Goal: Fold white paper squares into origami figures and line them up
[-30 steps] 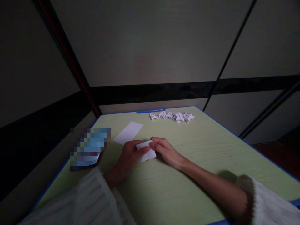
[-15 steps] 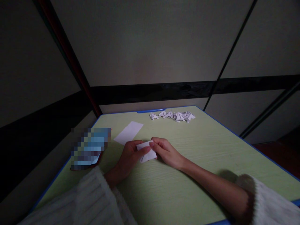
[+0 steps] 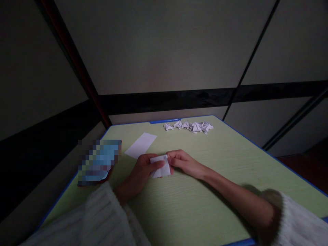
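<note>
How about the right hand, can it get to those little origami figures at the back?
Probably yes: only green tabletop shows between the right hand and the origami figures, though it may need to let go of the folded paper first.

The person wears a pale, off-white knit whose left sleeve (image 3: 102, 212) shows broad raised ribs and a soft, fuzzy edge, ending close to the wrist (image 3: 120, 193). The right sleeve (image 3: 302, 220), equally whitish and fluffy, ends in a thick, rounded opening farther up, so most of that forearm (image 3: 235, 196) is uncovered. Left grip (image 3: 144, 167) and right grip (image 3: 184, 163) are bare.
</note>
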The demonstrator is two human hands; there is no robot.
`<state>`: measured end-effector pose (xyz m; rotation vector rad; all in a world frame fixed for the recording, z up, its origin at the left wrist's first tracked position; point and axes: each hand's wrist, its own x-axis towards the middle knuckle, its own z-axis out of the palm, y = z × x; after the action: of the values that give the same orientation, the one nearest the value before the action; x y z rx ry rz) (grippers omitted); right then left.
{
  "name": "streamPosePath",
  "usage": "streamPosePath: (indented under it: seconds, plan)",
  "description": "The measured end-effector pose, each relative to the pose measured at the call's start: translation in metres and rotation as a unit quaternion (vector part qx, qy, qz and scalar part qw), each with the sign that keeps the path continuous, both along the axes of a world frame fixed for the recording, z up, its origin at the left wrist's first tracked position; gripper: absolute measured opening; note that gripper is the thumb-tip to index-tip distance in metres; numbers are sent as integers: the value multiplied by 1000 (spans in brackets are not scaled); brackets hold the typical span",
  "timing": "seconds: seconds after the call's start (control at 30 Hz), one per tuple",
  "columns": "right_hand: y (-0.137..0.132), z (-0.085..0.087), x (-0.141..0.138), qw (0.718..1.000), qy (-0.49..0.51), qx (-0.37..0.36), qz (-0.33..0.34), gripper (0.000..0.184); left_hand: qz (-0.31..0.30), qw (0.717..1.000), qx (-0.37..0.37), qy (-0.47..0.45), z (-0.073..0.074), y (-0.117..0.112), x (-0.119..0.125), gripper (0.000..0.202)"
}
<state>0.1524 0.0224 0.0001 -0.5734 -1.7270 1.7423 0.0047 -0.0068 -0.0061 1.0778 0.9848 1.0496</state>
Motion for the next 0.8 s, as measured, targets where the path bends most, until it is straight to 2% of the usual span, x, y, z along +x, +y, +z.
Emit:
streamPosePath:
  seconds: [0.13, 0.37, 0.6, 0.8]
  plan:
    - [4, 3, 8, 997, -32, -21, 68, 11, -13, 1000, 6, 26, -3, -1, 0, 19]
    - [6, 1, 12, 992, -35, -38, 115, 7, -42, 998, 2, 45, -1, -3, 2, 16]
    - [4, 1, 5, 1000, -17, -17, -4, 18, 39, 997, 18, 58, -2, 2, 0, 21]
    - [1, 1, 3, 998, -46, 25, -25, 24, 44, 997, 19, 68, -2, 2, 0, 21]
